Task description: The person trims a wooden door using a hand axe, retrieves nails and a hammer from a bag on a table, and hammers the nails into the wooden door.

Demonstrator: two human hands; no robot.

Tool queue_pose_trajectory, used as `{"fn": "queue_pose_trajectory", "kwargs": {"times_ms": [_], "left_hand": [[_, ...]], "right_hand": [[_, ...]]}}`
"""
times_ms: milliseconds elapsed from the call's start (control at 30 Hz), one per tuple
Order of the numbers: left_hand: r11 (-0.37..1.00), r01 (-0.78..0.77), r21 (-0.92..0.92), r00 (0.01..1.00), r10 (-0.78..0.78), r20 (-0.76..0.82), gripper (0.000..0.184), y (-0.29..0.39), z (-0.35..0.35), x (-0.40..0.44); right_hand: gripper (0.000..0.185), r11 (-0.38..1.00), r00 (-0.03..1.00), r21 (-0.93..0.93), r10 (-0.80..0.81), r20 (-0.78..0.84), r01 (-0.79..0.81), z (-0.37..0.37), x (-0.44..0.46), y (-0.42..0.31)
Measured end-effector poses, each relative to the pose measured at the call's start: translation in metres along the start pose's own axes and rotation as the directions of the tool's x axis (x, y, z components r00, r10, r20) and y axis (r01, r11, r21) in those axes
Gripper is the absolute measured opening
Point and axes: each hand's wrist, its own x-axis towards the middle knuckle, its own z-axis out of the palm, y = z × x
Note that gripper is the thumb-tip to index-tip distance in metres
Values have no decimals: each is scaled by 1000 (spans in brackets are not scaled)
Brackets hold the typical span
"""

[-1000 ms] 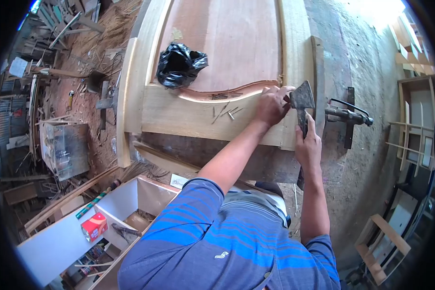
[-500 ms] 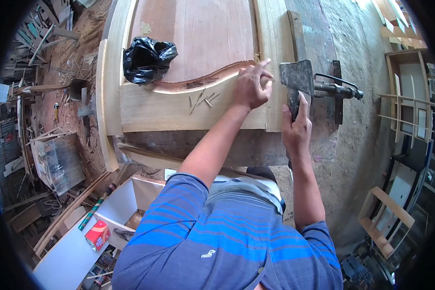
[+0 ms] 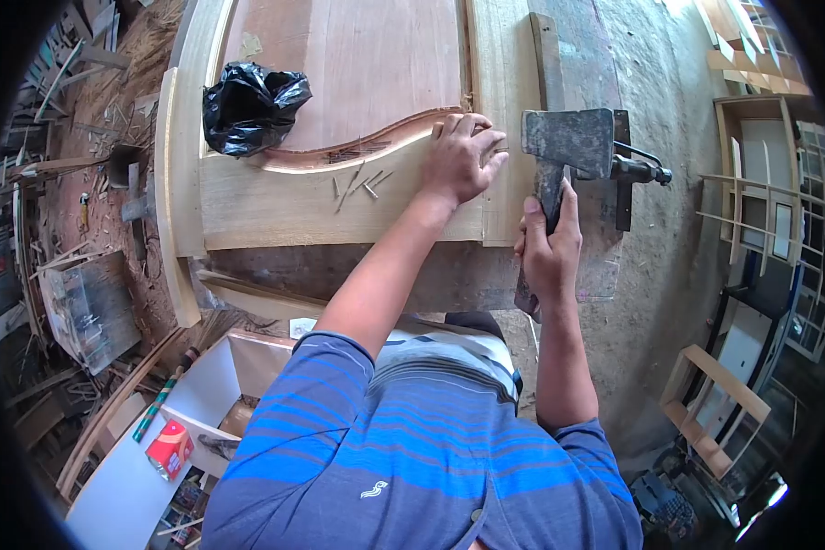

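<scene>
The right hand [image 3: 553, 249] grips a hatchet [image 3: 568, 143] beside the wooden panel [image 3: 275, 206] on the bench [image 3: 463, 280]. The left hand [image 3: 461, 161], fingers bent, is at the panel near nails [image 3: 370, 191]; its grip is unclear.

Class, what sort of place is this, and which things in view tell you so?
Probably a woodworking shop: a panelled wooden frame lies on a worn bench, the right hand holds a broad-headed hatchet-like tool, and a clamp juts out beside the bench.
</scene>
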Motion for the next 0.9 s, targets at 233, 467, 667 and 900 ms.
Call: {"fn": "queue_pose_trajectory", "kwargs": {"times_ms": [233,467,667,900], "left_hand": [[995,-65,71,994,58,97,17,-8,18,2],[930,-205,306,975,167,146,21,-9,40,15],[898,-295,325,901,149,407,20,-1,42,42],[894,-271,355,948,185,257,19,-8,55,25]], "right_hand": [[51,993,999,115,17,29,-20,-3,18,41],[32,991,990,129,5,140,-24,-3,39,61],[29,995,987,80,-63,145,52,-17,55,90],[29,988,972,148,19,234,-55,-17,51,63]]}}
